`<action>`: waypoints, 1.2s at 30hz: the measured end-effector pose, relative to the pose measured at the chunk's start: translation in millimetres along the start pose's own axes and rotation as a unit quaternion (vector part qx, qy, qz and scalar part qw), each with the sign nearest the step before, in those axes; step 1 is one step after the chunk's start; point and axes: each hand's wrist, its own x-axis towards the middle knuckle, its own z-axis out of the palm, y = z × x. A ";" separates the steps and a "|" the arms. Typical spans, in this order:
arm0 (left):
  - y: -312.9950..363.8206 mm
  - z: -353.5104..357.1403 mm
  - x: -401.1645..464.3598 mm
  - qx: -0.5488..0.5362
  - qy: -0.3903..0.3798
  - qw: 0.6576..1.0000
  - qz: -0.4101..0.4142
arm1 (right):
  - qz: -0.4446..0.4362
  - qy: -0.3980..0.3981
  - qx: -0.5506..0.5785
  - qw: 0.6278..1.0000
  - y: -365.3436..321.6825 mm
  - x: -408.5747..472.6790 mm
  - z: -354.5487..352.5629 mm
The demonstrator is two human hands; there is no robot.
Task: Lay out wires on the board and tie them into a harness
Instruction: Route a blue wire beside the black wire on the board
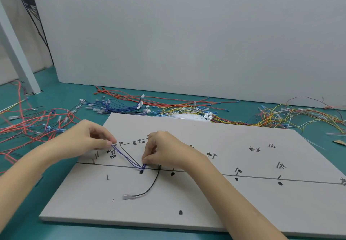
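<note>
We're getting bright, even overhead light here, only faint shadows hugging the board [206, 211]. The wide lens is bending the edges, and far wires [280, 114] are looking slightly soft.

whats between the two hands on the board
In the head view, thin purple wires stretch taut from the left hand to the right hand, over the white board.

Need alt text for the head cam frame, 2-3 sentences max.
Two hands stretch a few purple wires across a white harness board: the left hand pinches one end near the upper markings, the right hand pinches the other at the drawn main line. A black wire with a clear connector lies on the board; loose coloured wires cover the green table behind.
</note>
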 end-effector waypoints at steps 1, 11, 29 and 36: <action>-0.2 1.8 1.7 0.012 -0.004 1.000 0.002 | -0.002 0.001 0.000 1.000 0.0 0.0 0.6; -12.1 3.6 -1.8 0.029 0.003 0.999 0.033 | -0.011 0.008 0.014 1.000 3.1 -2.7 2.2; 24.6 10.6 -10.8 0.159 0.072 0.985 0.015 | 0.008 0.024 0.036 0.999 6.4 -2.1 7.5; 32.6 26.7 -11.0 0.221 0.068 0.973 0.012 | 0.009 0.034 0.046 0.998 6.5 -5.4 11.0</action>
